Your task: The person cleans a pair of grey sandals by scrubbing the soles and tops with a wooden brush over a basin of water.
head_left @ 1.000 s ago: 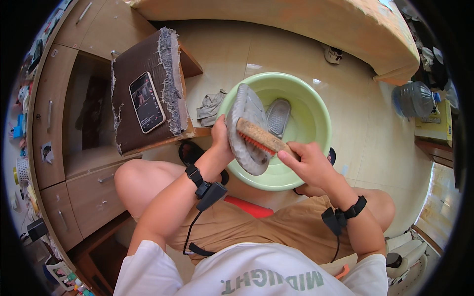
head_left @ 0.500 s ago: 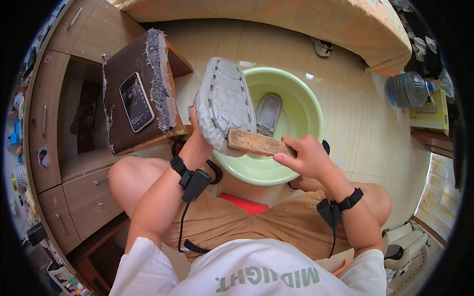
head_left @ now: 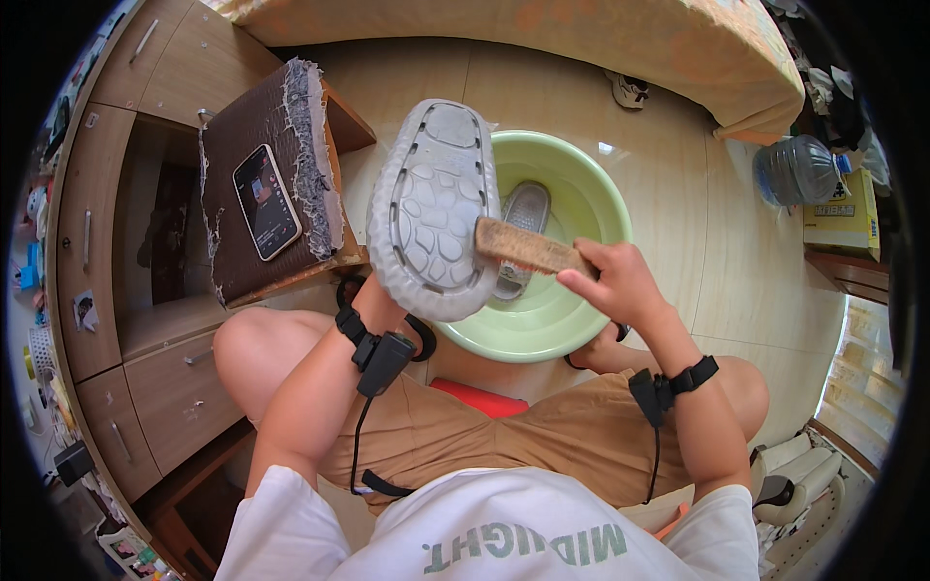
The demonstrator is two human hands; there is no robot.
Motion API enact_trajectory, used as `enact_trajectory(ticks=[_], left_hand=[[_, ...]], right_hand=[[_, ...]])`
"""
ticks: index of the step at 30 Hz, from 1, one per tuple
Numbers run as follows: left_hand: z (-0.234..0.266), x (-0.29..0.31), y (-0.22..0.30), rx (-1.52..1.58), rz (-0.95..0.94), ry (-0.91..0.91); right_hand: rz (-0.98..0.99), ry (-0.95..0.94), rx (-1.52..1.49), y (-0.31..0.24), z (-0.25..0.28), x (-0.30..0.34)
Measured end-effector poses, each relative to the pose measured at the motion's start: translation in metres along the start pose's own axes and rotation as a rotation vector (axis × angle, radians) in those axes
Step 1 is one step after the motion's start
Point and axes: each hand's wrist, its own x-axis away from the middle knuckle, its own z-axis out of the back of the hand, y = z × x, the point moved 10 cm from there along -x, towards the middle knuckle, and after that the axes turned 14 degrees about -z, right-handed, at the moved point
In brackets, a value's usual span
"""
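Observation:
A grey slipper is held up with its patterned sole toward me. My left hand grips it from behind, its fingers mostly hidden by the sole. The wooden scrubbing brush is in my right hand, closed round the near end of its back. Its far end meets the right edge of the sole, bristles facing down. Below them stands a light green basin, where a second grey slipper lies, partly covered by the brush.
To the left, a phone rests on a brown stool with a frayed edge. Wooden drawers line that side. A cloth-covered bed stands beyond, a shoe beneath it. At right are a large water bottle and yellow box.
The slipper has turned so more of its sole faces me, and it has shifted slightly left. My right hand and the brush have moved a little up and right.

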Motion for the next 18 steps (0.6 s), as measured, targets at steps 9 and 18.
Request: enact_trajectory(ticks=[9, 18], left_hand=[[-0.024, 0.039, -0.001, -0.038, 0.108, -0.111], [-0.029, 0.071, -0.013, -0.051, 0.196, -0.145]], right_hand=[[-0.303, 0.058, 0.045, 0.027, 0.015, -0.018], [-0.582, 0.074, 0.077, 0.07, 0.025, -0.028]])
